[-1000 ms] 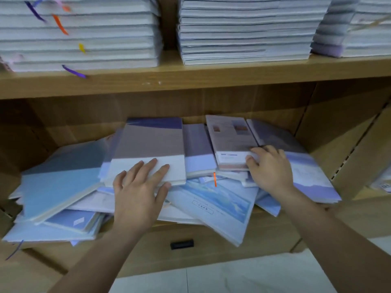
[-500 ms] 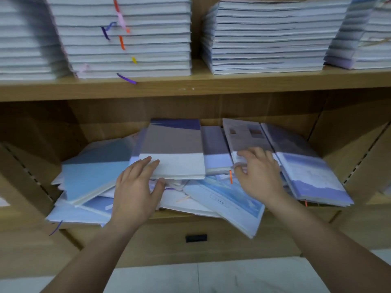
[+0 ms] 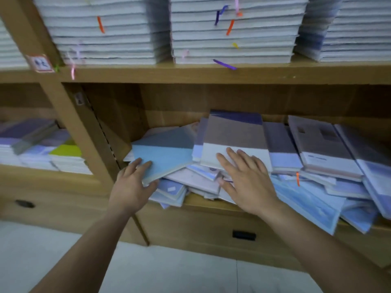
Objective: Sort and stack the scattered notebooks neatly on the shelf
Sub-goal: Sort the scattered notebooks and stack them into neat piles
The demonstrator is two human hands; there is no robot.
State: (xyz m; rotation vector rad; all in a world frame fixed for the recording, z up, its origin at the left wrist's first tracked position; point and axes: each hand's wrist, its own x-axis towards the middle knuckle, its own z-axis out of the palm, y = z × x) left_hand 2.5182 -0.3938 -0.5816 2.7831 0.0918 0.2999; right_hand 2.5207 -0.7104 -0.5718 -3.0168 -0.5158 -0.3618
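Likely gathering: left hand (image 3: 132, 187) pinches the blue notebook (image 3: 165, 157) mid-frame; right hand (image 3: 247, 182) (fingers flat) presses the grey notebook (image 3: 234, 134); next, square them.

My left hand (image 3: 131, 185) pinches the near corner of the light blue notebook (image 3: 163, 157), fingers (image 3: 139, 163) on its cover and thumb at its edge. That notebook lies tilted on top of the loose pile at 11 o'clock. My right hand (image 3: 247, 182) lies flat, its fingers (image 3: 234, 157) straight on the white band of the grey-and-white notebook (image 3: 234, 136) at 12 o'clock. The scattered notebooks (image 3: 306, 199) spread away toward 3 o'clock, several overhanging the front edge of the shelf (image 3: 203, 204). Neat white stacks (image 3: 232, 39) fill the board above at 12 o'clock. At 9 o'clock the next compartment holds tidy piles (image 3: 63, 159).
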